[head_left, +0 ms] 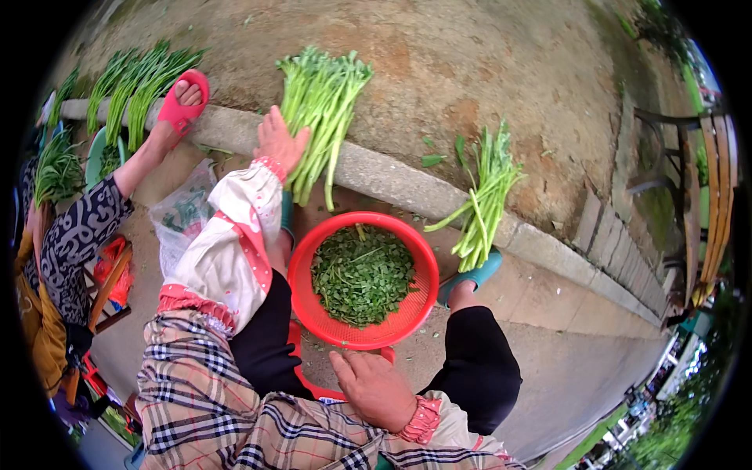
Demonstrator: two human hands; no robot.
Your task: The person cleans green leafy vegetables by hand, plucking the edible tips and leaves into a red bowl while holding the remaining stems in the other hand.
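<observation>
My left hand (282, 142) reaches forward to the left side of a large bunch of long green leafy stalks (321, 125), which lies across the concrete curb. Its fingers are spread, with the thumb against the stalks. Resting palm-down over my lap, my right hand (374, 389) holds nothing visible; its fingers lie loosely extended, near the front rim of a red plastic basket (427, 294). Chopped green leaves (363, 274) fill the basket's bottom. To the right, a smaller bunch of stalks (484, 200) leans over the curb by my foot.
A person's foot in a pink sandal (184, 102) stands on the curb (392, 176) at left, beside more green bunches (141, 82). Nearby lies a clear plastic bag (182, 207). A wooden bench (709, 204) stands far right, past the dirt ground (501, 70).
</observation>
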